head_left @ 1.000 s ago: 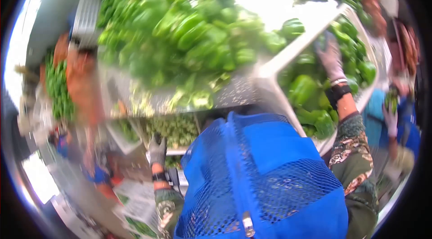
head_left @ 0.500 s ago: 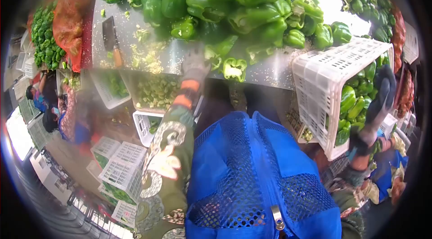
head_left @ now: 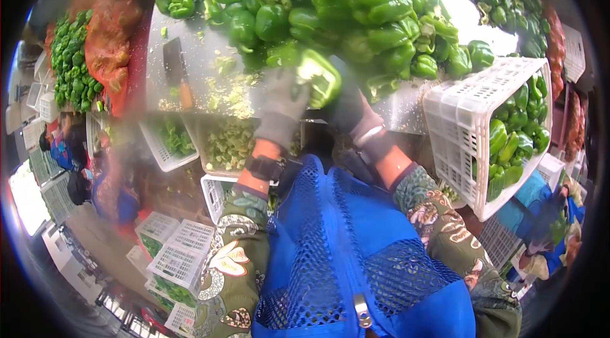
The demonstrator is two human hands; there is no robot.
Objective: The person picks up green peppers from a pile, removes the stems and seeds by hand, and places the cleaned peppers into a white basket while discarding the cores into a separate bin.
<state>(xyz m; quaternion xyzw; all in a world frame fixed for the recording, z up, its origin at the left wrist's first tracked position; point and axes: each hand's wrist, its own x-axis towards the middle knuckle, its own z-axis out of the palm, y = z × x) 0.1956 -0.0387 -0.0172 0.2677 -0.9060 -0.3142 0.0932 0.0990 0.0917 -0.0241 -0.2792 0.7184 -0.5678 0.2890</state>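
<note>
Both gloved hands meet at the near edge of a metal worktable (head_left: 406, 109) strewn with pale green trimmings. The left hand (head_left: 284, 101), in a grey work glove with a dark band on the wrist below it, is curled around one glossy green bell pepper (head_left: 319, 76), which sits just above the table's front edge, at the foot of the heap. The right hand (head_left: 353, 109), in a darker glove, presses against the same pepper from the other side; motion blur hides its fingers, so I cannot tell how tightly it is closed.

Behind the held pepper rises a large heap of whole green bell peppers (head_left: 343, 1) covering most of the table. To the left on the tabletop lies a broad cleaver with an orange-brown handle (head_left: 177, 71), blade pointing away, well apart from the hands.

A white slatted plastic crate (head_left: 467, 134) leans tilted at the table's right end, with more green peppers showing inside it. Below the table edge, a shallow tray of chopped pepper scraps (head_left: 227, 144) sits near the left wrist. Further left stand orange mesh sacks (head_left: 108, 39) beside more peppers, and empty white crates on the floor (no lettering on any of them is readable). A blue mesh vest (head_left: 356, 242) fills the foreground.
</note>
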